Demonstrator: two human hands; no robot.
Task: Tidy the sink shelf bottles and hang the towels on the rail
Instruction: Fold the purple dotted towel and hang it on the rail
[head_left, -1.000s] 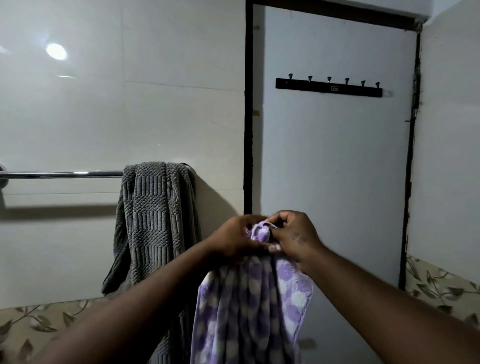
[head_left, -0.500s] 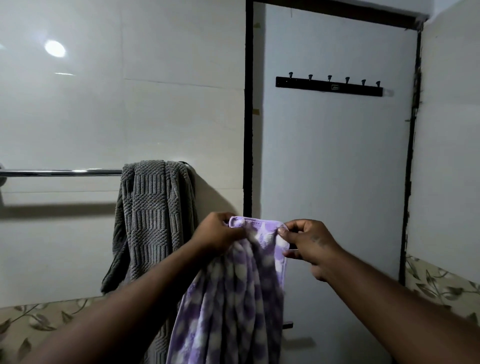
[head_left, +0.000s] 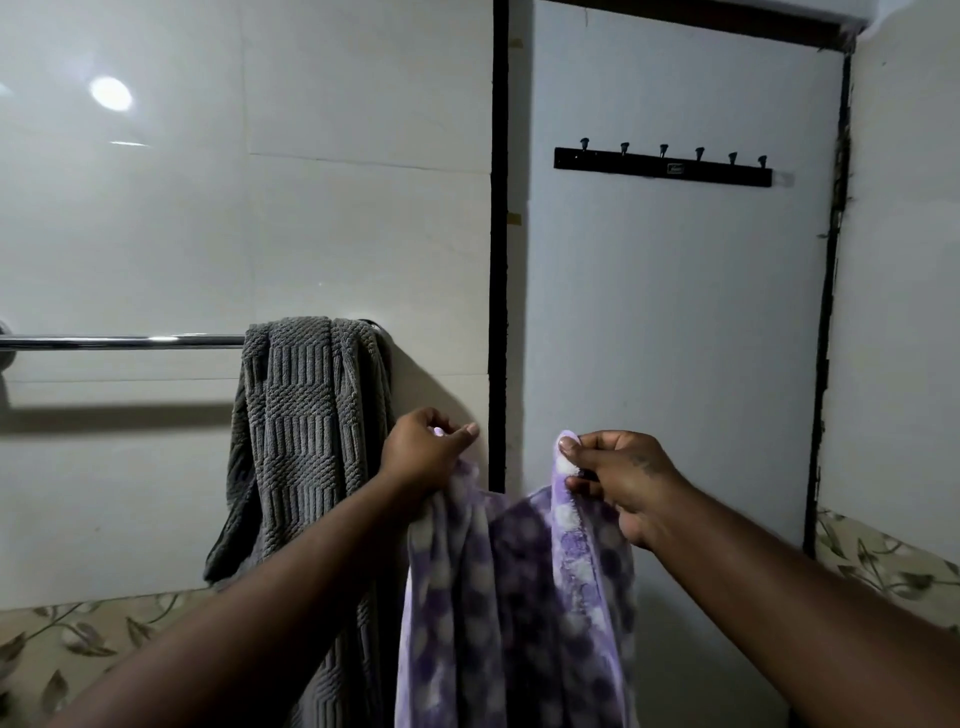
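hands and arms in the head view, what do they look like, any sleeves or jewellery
Both forearms are bare, no sleeves in view. The left hand and right hand show no rings, watch or gloves. The right hand has a small dark marking on its back.

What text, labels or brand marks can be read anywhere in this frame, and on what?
None can be read.
Hook rack on the door: a small pale badge near its middle, too small and blurred to make out.
Grey towel, purple towel, rail, wall tiles: no print visible.
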